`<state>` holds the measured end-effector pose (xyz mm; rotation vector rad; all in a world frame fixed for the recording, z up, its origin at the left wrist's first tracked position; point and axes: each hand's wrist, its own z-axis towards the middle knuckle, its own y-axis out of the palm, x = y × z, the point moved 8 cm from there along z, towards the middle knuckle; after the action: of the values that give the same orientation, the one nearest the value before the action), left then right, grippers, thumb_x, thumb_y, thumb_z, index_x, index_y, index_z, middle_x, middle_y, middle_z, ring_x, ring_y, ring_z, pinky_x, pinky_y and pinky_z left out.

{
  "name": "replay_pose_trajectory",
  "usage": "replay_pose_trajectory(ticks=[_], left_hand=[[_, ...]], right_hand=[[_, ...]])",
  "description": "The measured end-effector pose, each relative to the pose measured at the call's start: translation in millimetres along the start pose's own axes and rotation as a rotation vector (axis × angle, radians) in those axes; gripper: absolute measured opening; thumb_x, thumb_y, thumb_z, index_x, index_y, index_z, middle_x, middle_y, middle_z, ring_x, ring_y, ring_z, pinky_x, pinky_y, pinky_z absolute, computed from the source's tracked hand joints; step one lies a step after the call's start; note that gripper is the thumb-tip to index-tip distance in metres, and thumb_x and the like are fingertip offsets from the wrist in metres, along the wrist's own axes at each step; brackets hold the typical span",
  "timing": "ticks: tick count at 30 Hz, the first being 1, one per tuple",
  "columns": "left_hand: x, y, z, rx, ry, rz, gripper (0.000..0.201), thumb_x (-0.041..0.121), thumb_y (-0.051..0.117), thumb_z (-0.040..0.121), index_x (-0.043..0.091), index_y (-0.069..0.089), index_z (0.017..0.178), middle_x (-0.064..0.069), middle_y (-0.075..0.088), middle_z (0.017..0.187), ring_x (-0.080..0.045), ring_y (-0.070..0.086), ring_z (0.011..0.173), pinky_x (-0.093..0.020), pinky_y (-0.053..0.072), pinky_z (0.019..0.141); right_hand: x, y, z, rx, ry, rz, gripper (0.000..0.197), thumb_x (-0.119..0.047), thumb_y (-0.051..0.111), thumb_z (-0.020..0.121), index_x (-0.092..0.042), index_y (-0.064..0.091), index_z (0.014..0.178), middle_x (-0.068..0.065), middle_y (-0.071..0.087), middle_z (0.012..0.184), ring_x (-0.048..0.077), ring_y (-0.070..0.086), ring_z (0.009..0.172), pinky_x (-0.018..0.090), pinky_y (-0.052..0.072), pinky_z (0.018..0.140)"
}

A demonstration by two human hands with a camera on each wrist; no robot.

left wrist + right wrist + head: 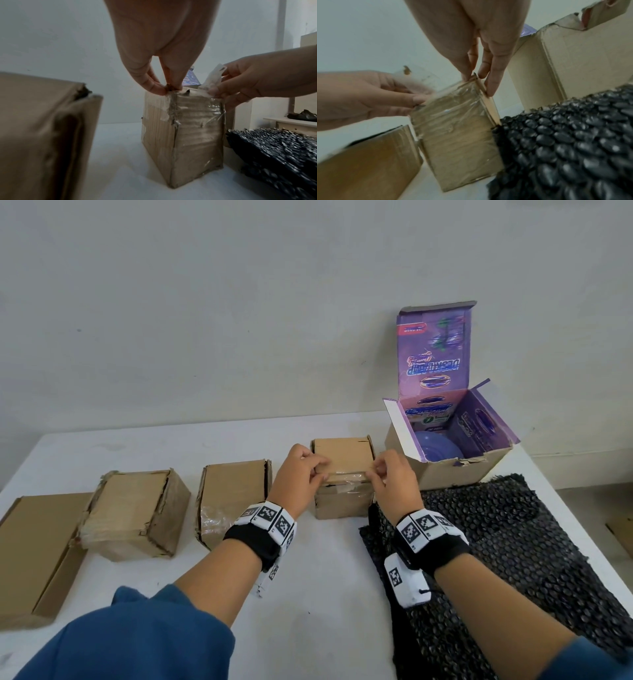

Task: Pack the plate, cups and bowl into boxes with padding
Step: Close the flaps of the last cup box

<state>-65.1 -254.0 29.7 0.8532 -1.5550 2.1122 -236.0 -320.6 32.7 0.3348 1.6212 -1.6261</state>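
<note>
Tape on the small box, pinched by left hand and right hand, may tear the weak cardboard edge.

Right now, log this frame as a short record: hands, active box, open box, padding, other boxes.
left hand: pinches the near left top corner of the small taped box
right hand: pinches its near right top edge
open box: purple-lined, lid up, bluish round item inside
padding: black bubble wrap, flat at right
other boxes: three closed cardboard boxes at left
</note>
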Motion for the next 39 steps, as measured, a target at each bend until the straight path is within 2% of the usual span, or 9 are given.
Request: replay_pose_trajectory(ticks=[2,5,9,12,15,24,30,35,39], left_hand=[[-0.6,2.1,-2.8,-0.001,0.018,-0.038,0.027,0.014,0.063,0.089,0.012,0.066,0.116,0.003,0.044,0.107,-0.007,0.056,0.086,-0.017,0.047,0.089],[-0.7,4.5,-5.3,-0.015,0.053,-0.069,0.031,0.018,0.064,0.089,0.010,0.064,0.119,0.000,0.044,0.114,-0.009,0.054,0.094,-0.021,0.047,0.093],[1.3,6.5,-5.2,-0.041,0.105,-0.023,0.031,0.014,0.061,0.091,0.010,0.063,0.121,-0.002,0.046,0.125,-0.012,0.054,0.096,-0.026,0.050,0.090],[0.4,9.9,-5.2,-0.048,0.125,0.012,0.028,0.013,0.061,0.090,0.009,0.064,0.118,-0.004,0.048,0.124,-0.017,0.054,0.106,-0.034,0.050,0.092],[0.1,11.0,-9.1,-0.059,0.141,0.022,0.025,0.015,0.062,0.089,0.009,0.064,0.113,-0.005,0.046,0.125,-0.017,0.053,0.111,-0.033,0.047,0.096],[8.3,10.4,-9.3,-0.020,0.224,0.089,0.018,0.006,0.055,0.092,0.004,0.061,0.110,-0.005,0.049,0.115,-0.006,0.041,0.098,-0.005,0.036,0.090],[7.7,18.8,-22.1,-0.001,0.340,0.182,0.031,0.017,0.057,0.092,-0.002,0.061,0.116,-0.012,0.054,0.125,-0.021,0.043,0.120,-0.018,0.027,0.106],[4.0,23.4,-18.1,-0.014,0.300,0.170,0.031,0.006,0.062,0.088,-0.005,0.061,0.117,-0.018,0.057,0.127,-0.032,0.049,0.124,-0.032,0.033,0.107],[4.5,22.0,-18.5,0.020,0.307,0.149,0.027,0.005,0.062,0.086,-0.005,0.064,0.112,-0.018,0.060,0.123,-0.034,0.052,0.121,-0.034,0.036,0.105]], right_hand=[[8.5,-1.3,-10.4,0.047,0.110,0.043,0.022,-0.028,0.057,0.092,-0.008,0.052,0.084,0.008,0.056,0.086,0.021,0.050,0.077,0.025,0.034,0.067],[23.6,24.1,-24.1,-0.121,0.338,0.165,0.055,-0.051,0.046,0.092,-0.004,0.064,0.071,0.011,0.068,0.078,0.027,0.062,0.076,0.034,0.049,0.071],[29.8,49.4,-24.2,-0.247,0.487,0.388,0.060,-0.060,0.063,0.076,0.000,0.066,0.069,0.004,0.063,0.072,0.021,0.057,0.070,0.037,0.050,0.073],[30.4,53.7,-20.1,-0.281,0.489,0.426,0.033,-0.040,0.075,0.074,-0.012,0.063,0.063,0.007,0.057,0.070,0.020,0.050,0.069,0.046,0.053,0.080],[31.0,51.9,-20.9,-0.277,0.450,0.469,0.028,-0.028,0.076,0.077,-0.003,0.066,0.068,0.010,0.058,0.073,0.020,0.050,0.072,0.037,0.048,0.076],[24.3,45.7,-18.4,-0.297,0.307,0.337,0.034,-0.025,0.070,0.083,0.007,0.063,0.074,0.009,0.053,0.071,0.017,0.047,0.070,0.026,0.039,0.065],[24.0,46.3,-20.5,-0.261,0.209,0.173,0.041,-0.026,0.068,0.085,0.012,0.062,0.071,0.009,0.052,0.061,0.018,0.044,0.060,0.024,0.035,0.053],[24.6,46.8,-19.7,-0.183,0.187,0.114,0.035,-0.026,0.068,0.085,-0.005,0.061,0.059,0.000,0.052,0.053,0.013,0.043,0.052,0.016,0.034,0.050],[27.8,52.0,-17.7,-0.126,0.173,0.102,0.026,-0.031,0.069,0.083,-0.009,0.070,0.069,0.012,0.066,0.079,0.021,0.057,0.072,0.025,0.041,0.069]])
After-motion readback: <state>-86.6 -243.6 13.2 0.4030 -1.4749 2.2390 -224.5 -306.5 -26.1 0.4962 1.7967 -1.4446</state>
